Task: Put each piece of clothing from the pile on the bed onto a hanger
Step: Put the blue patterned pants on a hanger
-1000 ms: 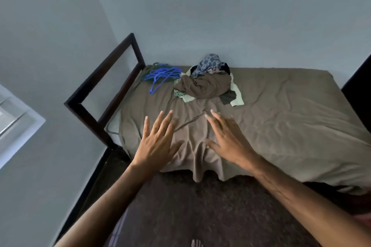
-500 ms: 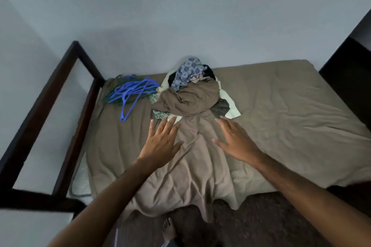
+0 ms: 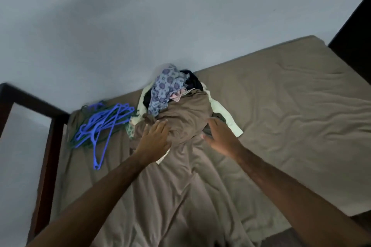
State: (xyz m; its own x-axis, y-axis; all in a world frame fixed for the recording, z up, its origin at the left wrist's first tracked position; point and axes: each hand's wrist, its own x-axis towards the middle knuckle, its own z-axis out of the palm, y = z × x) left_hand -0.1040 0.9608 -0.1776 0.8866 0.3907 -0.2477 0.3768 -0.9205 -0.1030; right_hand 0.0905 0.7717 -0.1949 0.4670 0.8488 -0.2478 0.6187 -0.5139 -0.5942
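A pile of clothing lies at the far side of the bed against the wall. On top is a brown garment [image 3: 186,116], with a blue patterned cloth [image 3: 166,88] behind it and pale yellow [image 3: 224,114] and black pieces underneath. Several blue and green hangers [image 3: 102,126] lie tangled to the left of the pile. My left hand [image 3: 154,140] has straight fingers resting on the brown garment's left side. My right hand [image 3: 220,136] reaches the pile's right side, fingers extended; neither hand grips anything.
The bed [image 3: 291,116] is covered with a wrinkled tan sheet that hangs over the near edge. A dark wooden bed frame [image 3: 50,146] rises at the left. A grey wall stands behind, and a dark panel [image 3: 355,32] is at the far right.
I have moved closer to the bed. Both hands travelled forward from the near part of the sheet onto the clothing pile.
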